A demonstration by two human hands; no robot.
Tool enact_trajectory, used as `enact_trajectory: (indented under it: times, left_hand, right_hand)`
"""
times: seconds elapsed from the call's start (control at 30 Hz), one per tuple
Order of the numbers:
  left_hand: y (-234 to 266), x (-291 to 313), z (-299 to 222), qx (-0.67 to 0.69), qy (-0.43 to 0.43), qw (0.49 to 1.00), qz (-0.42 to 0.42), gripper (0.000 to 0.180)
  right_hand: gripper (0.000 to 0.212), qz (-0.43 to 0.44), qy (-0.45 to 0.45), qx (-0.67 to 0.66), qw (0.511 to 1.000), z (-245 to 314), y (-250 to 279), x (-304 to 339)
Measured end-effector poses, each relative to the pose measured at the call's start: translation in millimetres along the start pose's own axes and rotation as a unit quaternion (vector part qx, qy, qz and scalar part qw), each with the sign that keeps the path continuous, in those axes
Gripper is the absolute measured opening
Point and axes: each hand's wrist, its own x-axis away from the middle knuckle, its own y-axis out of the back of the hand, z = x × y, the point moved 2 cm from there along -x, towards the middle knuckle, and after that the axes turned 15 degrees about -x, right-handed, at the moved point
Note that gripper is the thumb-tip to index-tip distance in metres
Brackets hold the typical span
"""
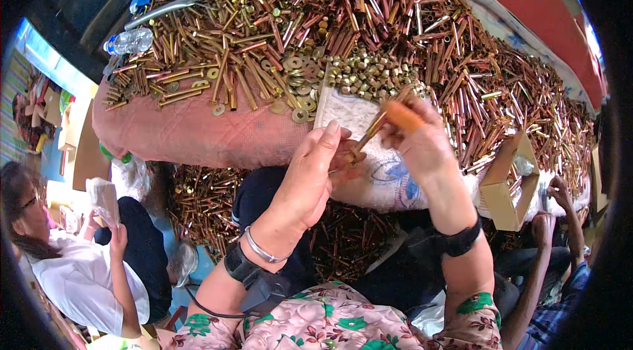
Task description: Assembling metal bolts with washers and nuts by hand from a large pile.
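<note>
My left hand is closed near the middle, its thumb pointing up and its fingers around the lower end of a brassy metal bolt. The bolt slants up to my right hand, whose bent fingers pinch its upper part. An orange band or cover shows at the right fingers; whether it is worn or held I cannot tell. Just beyond my hands lies a heap of small hex nuts. Flat round washers are piled to the left of the nuts.
A large mound of metal bolts and sleeves covers the work surface. A pink padded sack forms its near left edge. A plastic bottle lies far left. An open cardboard box stands right. People sit on both sides.
</note>
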Motion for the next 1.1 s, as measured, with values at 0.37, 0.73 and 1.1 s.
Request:
enact_trajectory:
  times: [0.37,0.73,1.1]
  left_hand:
    - [1,-7,13,0.01,-0.083,0.994,-0.071,0.035]
    - [9,-11,19,-0.081,-0.091,0.991,-0.054,0.023]
    - [20,-6,21,0.021,-0.083,0.995,-0.052,0.013]
  right_hand:
    - [0.015,-0.01,0.233,0.379,0.895,-30,22,-12]
    - [0.015,0.087,0.108,0.358,0.923,-18,-20,-13]
    - [0.017,0.062,0.293,0.681,0.669,-38,-48,-77]
